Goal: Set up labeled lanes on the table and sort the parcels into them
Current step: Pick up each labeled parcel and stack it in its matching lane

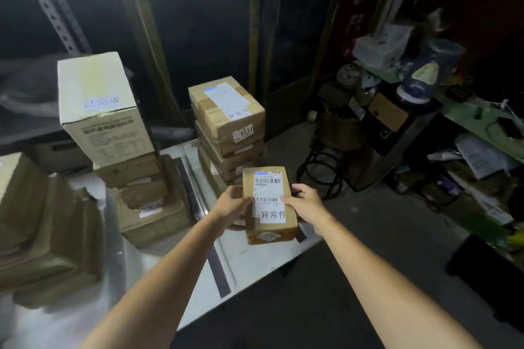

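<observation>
I hold a small brown cardboard parcel (269, 232) with a white barcode label over the table's right end. My left hand (232, 204) grips its left side and my right hand (304, 202) grips its right side. Behind it stands a stack of three brown parcels (229, 127), the top one with a white label and a "0337" sticker. In the middle lane is another stack (136, 178) topped by a tall pale box (99, 105). More brown parcels (42, 224) are piled at the left. Dark tape strips (219, 272) divide the white table (255, 263) into lanes.
A cluttered shelf (425, 122) with a blue vase (428, 71), papers and cables stands at the right. A black wire stool (320, 170) sits beside the table's right end. Grey floor (382, 235) lies between them. Dark wall and metal racking are behind.
</observation>
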